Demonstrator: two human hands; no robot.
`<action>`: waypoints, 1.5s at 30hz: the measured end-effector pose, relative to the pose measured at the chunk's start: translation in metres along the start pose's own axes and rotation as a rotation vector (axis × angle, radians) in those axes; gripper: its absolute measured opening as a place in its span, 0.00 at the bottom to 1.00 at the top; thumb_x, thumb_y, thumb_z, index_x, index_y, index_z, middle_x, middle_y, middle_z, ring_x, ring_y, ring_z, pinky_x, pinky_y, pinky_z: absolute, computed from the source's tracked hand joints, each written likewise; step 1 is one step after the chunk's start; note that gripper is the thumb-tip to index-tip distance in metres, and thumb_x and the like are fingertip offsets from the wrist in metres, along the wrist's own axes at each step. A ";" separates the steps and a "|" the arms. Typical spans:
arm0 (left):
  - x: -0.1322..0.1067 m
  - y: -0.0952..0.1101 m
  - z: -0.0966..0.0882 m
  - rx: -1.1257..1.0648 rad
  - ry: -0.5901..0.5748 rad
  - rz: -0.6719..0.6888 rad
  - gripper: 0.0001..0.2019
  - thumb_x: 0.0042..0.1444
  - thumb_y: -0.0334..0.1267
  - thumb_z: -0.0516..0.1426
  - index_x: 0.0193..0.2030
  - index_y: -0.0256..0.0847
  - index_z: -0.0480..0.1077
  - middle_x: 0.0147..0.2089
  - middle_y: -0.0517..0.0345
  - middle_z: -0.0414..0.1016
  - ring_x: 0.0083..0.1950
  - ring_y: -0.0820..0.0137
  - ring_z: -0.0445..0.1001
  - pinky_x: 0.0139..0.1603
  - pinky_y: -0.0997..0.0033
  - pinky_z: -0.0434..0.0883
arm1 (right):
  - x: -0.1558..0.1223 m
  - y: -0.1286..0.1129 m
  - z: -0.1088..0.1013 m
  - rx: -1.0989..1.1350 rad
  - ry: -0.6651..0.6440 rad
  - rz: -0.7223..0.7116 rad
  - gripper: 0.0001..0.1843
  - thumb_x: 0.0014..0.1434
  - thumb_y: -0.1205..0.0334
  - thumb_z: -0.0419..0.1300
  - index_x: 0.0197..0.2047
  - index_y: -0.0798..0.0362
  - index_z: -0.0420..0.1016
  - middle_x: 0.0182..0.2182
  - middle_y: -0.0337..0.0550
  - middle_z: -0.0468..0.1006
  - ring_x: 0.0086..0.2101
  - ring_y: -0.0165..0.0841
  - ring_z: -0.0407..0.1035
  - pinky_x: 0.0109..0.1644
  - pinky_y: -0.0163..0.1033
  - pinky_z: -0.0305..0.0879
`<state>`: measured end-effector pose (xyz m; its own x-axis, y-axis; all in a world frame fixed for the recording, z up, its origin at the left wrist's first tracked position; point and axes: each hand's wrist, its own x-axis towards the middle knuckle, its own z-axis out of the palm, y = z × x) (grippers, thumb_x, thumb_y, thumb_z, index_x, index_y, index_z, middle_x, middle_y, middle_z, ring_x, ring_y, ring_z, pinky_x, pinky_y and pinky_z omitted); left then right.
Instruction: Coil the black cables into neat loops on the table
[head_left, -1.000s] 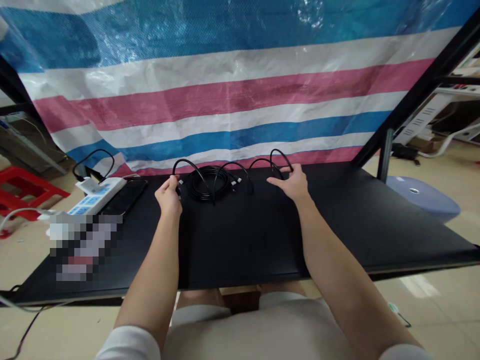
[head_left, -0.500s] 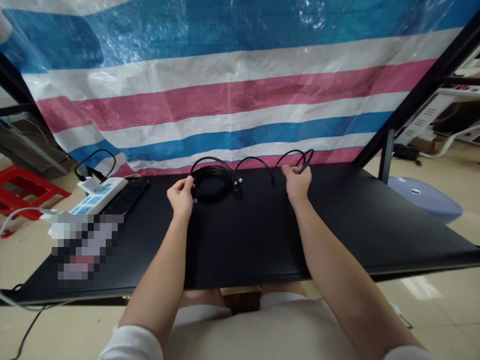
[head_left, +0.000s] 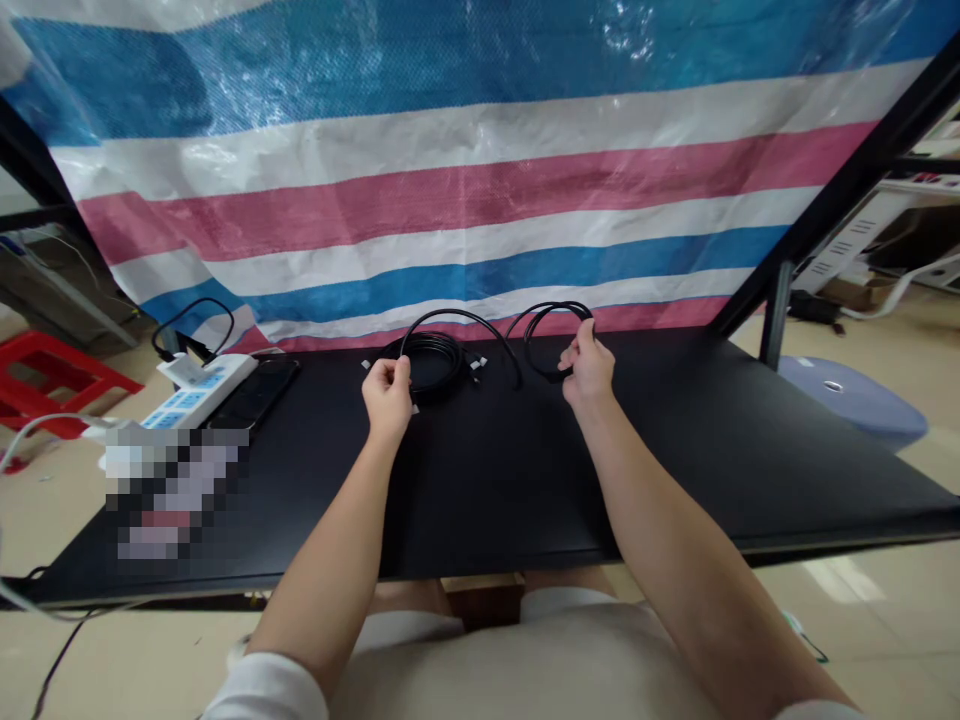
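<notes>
My left hand [head_left: 388, 395] is closed, thumb against fingers, on a black cable [head_left: 465, 314] that arches up and over to the right. My right hand [head_left: 589, 365] grips several round loops of the same cable, held upright just above the black table [head_left: 487, 480]. Behind my left hand lies a coil of black cable [head_left: 442, 372], with small pale-tipped ends sticking out at its sides. My left hand partly covers that coil. Whether the held cable runs into the coil I cannot tell.
A white power strip [head_left: 196, 394] with plugs and a dark phone [head_left: 255, 392] lie at the table's left. A striped plastic sheet [head_left: 450, 190] hangs along the back edge. A red stool [head_left: 52, 375] and a bluish lidded bin [head_left: 847, 395] stand beyond the sides.
My left hand has moved slightly right and down. The wavy cable near my right hand is now gathered into rounder loops, and that hand has turned more upright.
</notes>
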<state>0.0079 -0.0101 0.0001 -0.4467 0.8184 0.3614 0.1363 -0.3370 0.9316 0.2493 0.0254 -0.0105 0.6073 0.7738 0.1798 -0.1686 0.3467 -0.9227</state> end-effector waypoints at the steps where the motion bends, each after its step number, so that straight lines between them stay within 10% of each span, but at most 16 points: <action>1: -0.004 -0.001 0.004 0.030 0.032 0.021 0.16 0.50 0.43 0.60 0.18 0.42 0.60 0.16 0.67 0.59 0.19 0.77 0.58 0.23 0.76 0.58 | -0.003 0.001 0.003 0.016 -0.021 -0.020 0.29 0.48 0.33 0.57 0.21 0.47 0.49 0.13 0.26 0.47 0.15 0.24 0.49 0.17 0.33 0.49; 11: -0.024 -0.002 0.021 0.040 0.072 0.030 0.18 0.53 0.44 0.59 0.20 0.42 0.56 0.17 0.68 0.57 0.20 0.77 0.58 0.25 0.75 0.58 | -0.047 -0.011 0.017 -0.401 -0.208 -0.381 0.27 0.39 0.50 0.68 0.21 0.47 0.49 0.19 0.30 0.59 0.23 0.26 0.56 0.31 0.36 0.61; 15: -0.024 -0.002 0.027 -0.160 -0.085 -0.099 0.15 0.46 0.46 0.64 0.29 0.42 0.63 0.17 0.72 0.56 0.17 0.79 0.58 0.20 0.77 0.57 | -0.045 -0.017 0.018 -0.164 -0.195 -0.176 0.27 0.44 0.47 0.66 0.19 0.48 0.49 0.13 0.27 0.51 0.17 0.24 0.49 0.23 0.34 0.54; 19: -0.028 0.002 0.031 -0.178 -0.311 -0.279 0.23 0.36 0.46 0.69 0.38 0.40 0.68 0.17 0.72 0.60 0.15 0.79 0.57 0.16 0.77 0.53 | -0.048 -0.023 0.018 0.127 -0.547 0.159 0.27 0.44 0.45 0.67 0.19 0.48 0.51 0.10 0.23 0.45 0.13 0.23 0.43 0.18 0.32 0.46; 24: -0.029 0.007 0.026 -0.147 -0.509 -0.316 0.13 0.44 0.44 0.64 0.21 0.38 0.70 0.15 0.64 0.61 0.16 0.77 0.59 0.16 0.76 0.55 | -0.060 -0.018 0.023 0.161 -0.743 0.342 0.31 0.50 0.36 0.59 0.17 0.48 0.46 0.09 0.24 0.43 0.12 0.23 0.42 0.18 0.32 0.49; 34: -0.013 0.025 0.019 -0.711 -0.099 -0.621 0.25 0.53 0.44 0.60 0.16 0.42 0.49 0.14 0.71 0.45 0.12 0.82 0.50 0.13 0.80 0.53 | -0.079 -0.016 0.039 -0.869 -0.592 -0.439 0.14 0.59 0.51 0.54 0.31 0.52 0.70 0.30 0.48 0.78 0.35 0.39 0.73 0.40 0.41 0.66; 41: 0.001 0.010 0.012 -0.566 0.132 -0.422 0.14 0.52 0.42 0.60 0.26 0.42 0.58 0.17 0.73 0.51 0.15 0.81 0.54 0.17 0.81 0.58 | -0.084 -0.039 0.075 -1.470 -0.753 -0.310 0.20 0.65 0.57 0.44 0.47 0.60 0.72 0.40 0.60 0.79 0.42 0.47 0.74 0.46 0.47 0.65; 45: 0.003 0.002 0.011 -0.258 0.202 -0.229 0.13 0.50 0.34 0.57 0.44 0.42 0.64 0.36 0.60 0.73 0.37 0.73 0.75 0.41 0.74 0.71 | -0.074 -0.032 0.100 -1.435 -0.769 -0.229 0.22 0.65 0.59 0.42 0.49 0.59 0.73 0.46 0.60 0.78 0.47 0.45 0.73 0.48 0.44 0.65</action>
<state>0.0166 -0.0037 0.0036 -0.6082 0.7865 0.1069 -0.2022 -0.2837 0.9373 0.1325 0.0096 0.0397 -0.0615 0.9962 0.0614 0.9447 0.0780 -0.3184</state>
